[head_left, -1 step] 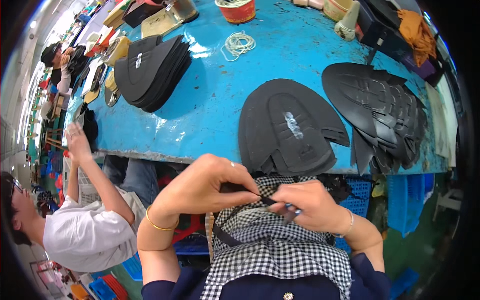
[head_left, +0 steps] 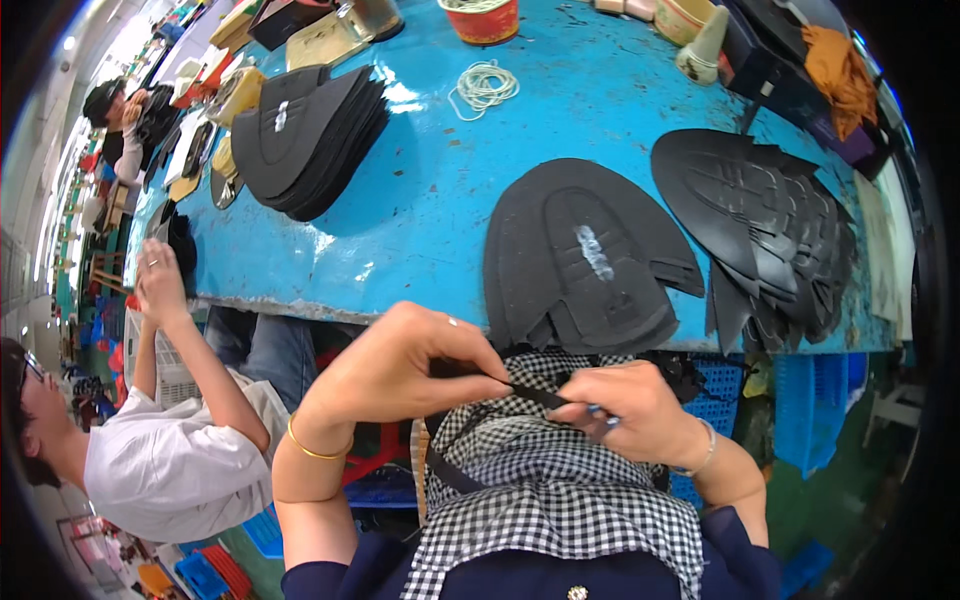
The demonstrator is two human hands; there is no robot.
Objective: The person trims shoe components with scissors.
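Over my lap, my left hand [head_left: 415,365] pinches a thin black strip [head_left: 535,394] between thumb and fingertips. The strip runs across to my right hand [head_left: 630,405], which grips its other end. A small tool with blue and metal parts [head_left: 603,415] also sits in the right hand, mostly hidden by the fingers; its kind does not show. Just beyond my hands, a stack of black shaped foam pieces [head_left: 580,260] lies at the table's near edge, its top piece bearing a whitish smear.
On the blue table [head_left: 430,230] lie a taller black foam stack [head_left: 310,140], fanned black pieces [head_left: 760,230], a coil of white cord [head_left: 485,88] and a red tub [head_left: 480,20]. A person in a white shirt [head_left: 180,460] works at left. Blue crates [head_left: 815,410] stand below right.
My hands have drawn slightly apart, and more of the black strip shows between them. The view has shifted a little. The person at left has moved their hands slightly.
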